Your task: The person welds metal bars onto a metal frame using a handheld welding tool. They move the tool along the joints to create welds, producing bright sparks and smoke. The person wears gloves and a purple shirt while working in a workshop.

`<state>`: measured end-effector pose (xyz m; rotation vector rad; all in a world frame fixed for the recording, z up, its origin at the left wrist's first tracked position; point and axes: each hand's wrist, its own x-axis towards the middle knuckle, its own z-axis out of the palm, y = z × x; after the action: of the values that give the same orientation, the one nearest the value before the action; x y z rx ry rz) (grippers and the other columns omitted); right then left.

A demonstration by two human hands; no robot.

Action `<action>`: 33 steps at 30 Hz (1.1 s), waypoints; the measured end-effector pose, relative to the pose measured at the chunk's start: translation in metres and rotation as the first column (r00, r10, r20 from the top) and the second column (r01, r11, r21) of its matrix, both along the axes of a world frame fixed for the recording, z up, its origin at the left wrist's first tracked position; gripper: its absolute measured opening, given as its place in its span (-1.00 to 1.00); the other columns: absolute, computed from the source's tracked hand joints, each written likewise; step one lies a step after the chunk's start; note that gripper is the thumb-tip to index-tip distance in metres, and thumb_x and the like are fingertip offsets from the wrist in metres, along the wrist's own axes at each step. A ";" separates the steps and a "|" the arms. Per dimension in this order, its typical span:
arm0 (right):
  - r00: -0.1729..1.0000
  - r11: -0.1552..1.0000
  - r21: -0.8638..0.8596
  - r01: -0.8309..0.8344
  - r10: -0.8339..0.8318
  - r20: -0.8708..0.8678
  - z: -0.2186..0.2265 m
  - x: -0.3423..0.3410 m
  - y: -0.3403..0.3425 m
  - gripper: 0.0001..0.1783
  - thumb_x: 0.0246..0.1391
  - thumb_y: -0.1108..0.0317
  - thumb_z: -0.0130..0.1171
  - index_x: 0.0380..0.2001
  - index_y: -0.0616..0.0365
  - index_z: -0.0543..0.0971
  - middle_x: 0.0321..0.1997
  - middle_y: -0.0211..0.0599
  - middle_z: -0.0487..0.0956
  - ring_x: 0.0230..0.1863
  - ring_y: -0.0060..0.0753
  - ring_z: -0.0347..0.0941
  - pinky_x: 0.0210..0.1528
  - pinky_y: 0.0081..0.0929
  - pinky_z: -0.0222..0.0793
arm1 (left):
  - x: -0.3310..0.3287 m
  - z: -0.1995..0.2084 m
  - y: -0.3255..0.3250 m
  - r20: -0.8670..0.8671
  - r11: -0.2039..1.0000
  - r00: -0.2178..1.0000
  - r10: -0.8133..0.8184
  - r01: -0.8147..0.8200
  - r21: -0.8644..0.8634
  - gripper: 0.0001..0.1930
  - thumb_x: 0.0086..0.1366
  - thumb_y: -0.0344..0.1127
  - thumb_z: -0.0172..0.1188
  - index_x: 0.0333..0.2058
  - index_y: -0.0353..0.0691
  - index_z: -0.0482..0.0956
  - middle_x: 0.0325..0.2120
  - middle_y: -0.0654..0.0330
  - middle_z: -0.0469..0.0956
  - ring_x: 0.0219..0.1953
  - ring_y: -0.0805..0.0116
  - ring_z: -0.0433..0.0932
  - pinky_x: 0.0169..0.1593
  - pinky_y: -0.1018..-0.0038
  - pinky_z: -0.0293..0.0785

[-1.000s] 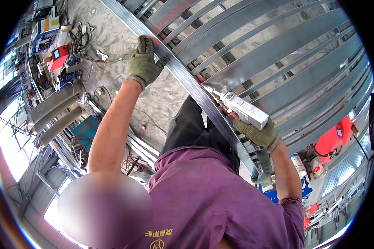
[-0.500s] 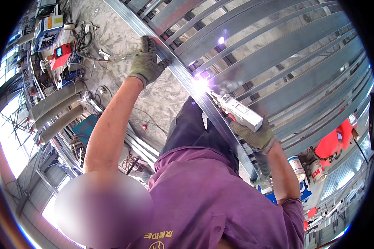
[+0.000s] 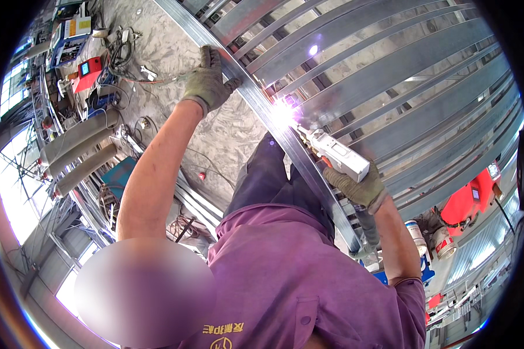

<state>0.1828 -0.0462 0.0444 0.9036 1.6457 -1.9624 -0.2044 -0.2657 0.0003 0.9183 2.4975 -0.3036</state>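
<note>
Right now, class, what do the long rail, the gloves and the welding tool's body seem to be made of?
Rail: grey metal, probably galvanised steel; it has a dull sheen and a bright spark on it. Gloves, left hand and right hand: olive fabric or leather, matte and creased. Welding tool: smooth white casing, plastic or painted metal; cannot tell which.

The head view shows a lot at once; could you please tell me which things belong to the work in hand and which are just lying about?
In use:
- left hand, gloved, gripping the long metal rail
- right hand, gloved, holding the white welding gun
- bright arc at the rail
- frame of metal slats

Lying about:
- red box with cables
- grey cylinders
- red machine
</note>
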 end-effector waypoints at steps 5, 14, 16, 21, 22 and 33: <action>0.998 0.997 0.048 -0.055 0.054 0.021 -0.004 0.005 0.003 -0.51 0.20 0.22 0.61 0.17 0.07 0.78 0.11 -0.28 0.84 0.13 -0.45 0.78 0.18 -0.39 0.68 | -0.002 0.004 0.002 0.050 1.000 0.999 0.001 0.000 -0.023 0.08 0.43 0.37 0.32 0.59 -0.34 0.14 0.67 -0.37 -0.21 0.54 -0.35 0.33 0.56 0.08 0.37; 0.998 0.996 0.053 -0.067 0.067 0.002 0.001 0.004 0.005 -0.50 0.21 0.20 0.61 0.18 0.06 0.77 0.12 -0.29 0.84 0.15 -0.45 0.77 0.20 -0.39 0.67 | -0.004 0.000 0.000 0.052 0.999 0.999 -0.011 0.013 -0.038 0.14 0.42 0.38 0.32 0.61 -0.38 0.05 0.67 -0.38 -0.21 0.57 -0.32 0.29 0.59 0.11 0.31; 0.999 0.998 0.042 -0.054 0.054 -0.005 0.003 0.004 0.005 -0.48 0.21 0.19 0.61 0.20 0.05 0.76 0.13 -0.29 0.84 0.17 -0.45 0.77 0.21 -0.39 0.67 | -0.004 -0.001 0.000 0.054 0.999 0.999 0.005 -0.003 -0.036 0.17 0.43 0.38 0.32 0.62 -0.40 0.01 0.67 -0.39 -0.22 0.57 -0.32 0.29 0.59 0.11 0.31; 0.991 0.987 0.094 -0.132 0.129 0.033 0.011 0.000 0.008 -0.47 0.22 0.22 0.61 0.23 0.05 0.74 0.17 -0.33 0.83 0.19 -0.47 0.75 0.22 -0.42 0.68 | -0.003 0.002 0.002 0.032 0.998 0.999 -0.006 0.009 -0.069 0.20 0.43 0.39 0.31 0.62 -0.47 -0.04 0.67 -0.39 -0.23 0.57 -0.31 0.30 0.58 0.11 0.33; 0.991 0.990 0.069 -0.125 0.121 0.053 0.013 -0.002 0.008 -0.46 0.22 0.23 0.61 0.23 0.06 0.73 0.18 -0.34 0.82 0.20 -0.48 0.75 0.22 -0.43 0.68 | -0.002 0.002 0.002 0.027 0.997 1.000 -0.014 0.016 -0.074 0.21 0.43 0.39 0.30 0.62 -0.47 -0.05 0.67 -0.40 -0.24 0.56 -0.32 0.31 0.58 0.12 0.34; 0.990 0.998 -0.049 -0.047 0.053 0.132 0.018 0.000 0.009 -0.45 0.25 0.22 0.59 0.27 0.07 0.70 0.20 -0.35 0.81 0.23 -0.49 0.73 0.27 -0.47 0.66 | -0.004 0.003 0.001 0.073 1.000 0.997 0.008 -0.008 -0.010 0.20 0.45 0.37 0.30 0.62 -0.47 -0.06 0.66 -0.42 -0.24 0.50 -0.35 0.39 0.55 0.09 0.39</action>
<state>0.1829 -0.0375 0.0620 0.9456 1.5281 -1.8570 -0.2084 -0.2645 0.0036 0.8992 2.4303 -0.2743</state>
